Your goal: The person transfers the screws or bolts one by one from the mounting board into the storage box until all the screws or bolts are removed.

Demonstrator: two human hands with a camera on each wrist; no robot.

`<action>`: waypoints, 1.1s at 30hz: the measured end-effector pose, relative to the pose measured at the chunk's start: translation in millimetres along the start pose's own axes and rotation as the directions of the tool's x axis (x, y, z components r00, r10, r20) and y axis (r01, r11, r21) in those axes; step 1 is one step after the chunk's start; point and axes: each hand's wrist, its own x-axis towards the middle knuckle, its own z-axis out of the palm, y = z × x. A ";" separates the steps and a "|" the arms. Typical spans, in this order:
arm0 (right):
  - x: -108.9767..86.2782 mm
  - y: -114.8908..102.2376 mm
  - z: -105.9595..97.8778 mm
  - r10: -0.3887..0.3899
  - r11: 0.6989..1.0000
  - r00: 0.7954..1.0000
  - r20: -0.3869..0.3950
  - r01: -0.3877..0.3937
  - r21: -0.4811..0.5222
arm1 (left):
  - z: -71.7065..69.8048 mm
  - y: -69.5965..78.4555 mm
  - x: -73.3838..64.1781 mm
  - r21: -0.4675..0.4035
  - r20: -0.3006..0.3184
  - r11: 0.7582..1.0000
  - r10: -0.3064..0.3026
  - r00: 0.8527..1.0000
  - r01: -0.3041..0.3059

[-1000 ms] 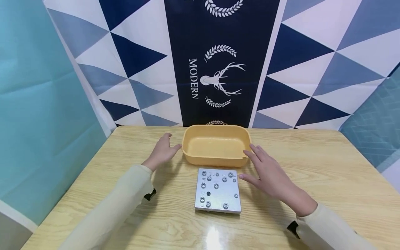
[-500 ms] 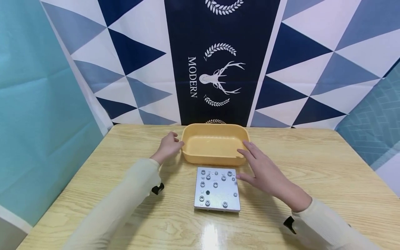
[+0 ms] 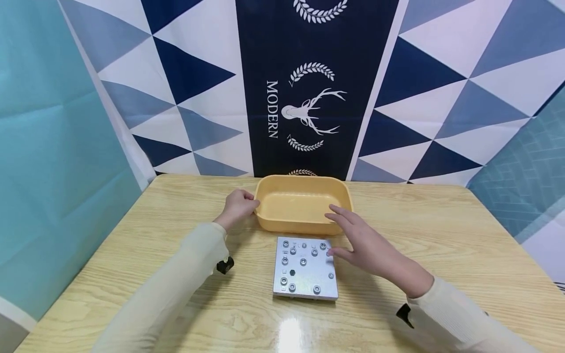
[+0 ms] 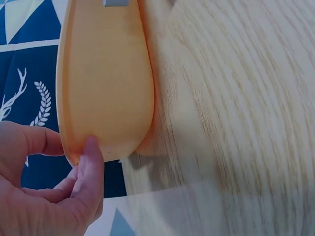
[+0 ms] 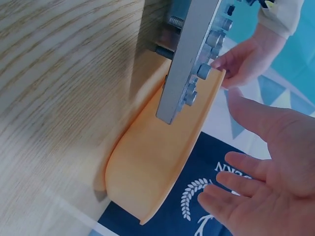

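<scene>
Left hand (image 3: pixel 237 208): thumb and fingers now pinching the near end of a basin, thumb inside; one second ago, splayed beside it. Basin (image 3: pixel 300 226): immediately right of that grip, on the table; yellow-orange, smooth, oblong, rounded corners. Metal plate (image 3: pixel 306 270): right of the grip and closer to the wearer; silver, squarish, studded with round-headed bolts (image 3: pixel 303 262), threaded ends projecting beneath. Table (image 3: pixel 247 314): under all, pale wood grain. Right hand (image 3: pixel 368 245): farthest from the grip, fingers extended, holding nothing; shifted leftward since.
</scene>
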 end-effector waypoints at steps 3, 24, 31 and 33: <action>1.6 -1.1 1.3 -0.036 0.999 0.999 -0.034 0.035 -0.013 | -0.4 -2.1 2.4 -0.084 0.011 0.995 -0.047 0.999 0.047; 14.2 2.7 9.4 -0.247 0.965 0.958 0.144 0.230 0.128 | -1.1 -2.7 5.7 -0.288 0.109 0.941 -0.154 0.982 0.180; 23.5 1.4 6.6 -0.275 0.958 0.936 0.222 0.249 0.139 | -0.3 -4.8 7.3 -0.287 0.102 0.942 -0.150 0.983 0.174; 25.0 1.5 5.3 -0.273 0.959 0.931 0.244 0.246 0.138 | 1.0 -4.8 7.4 -0.289 0.101 0.941 -0.154 0.983 0.177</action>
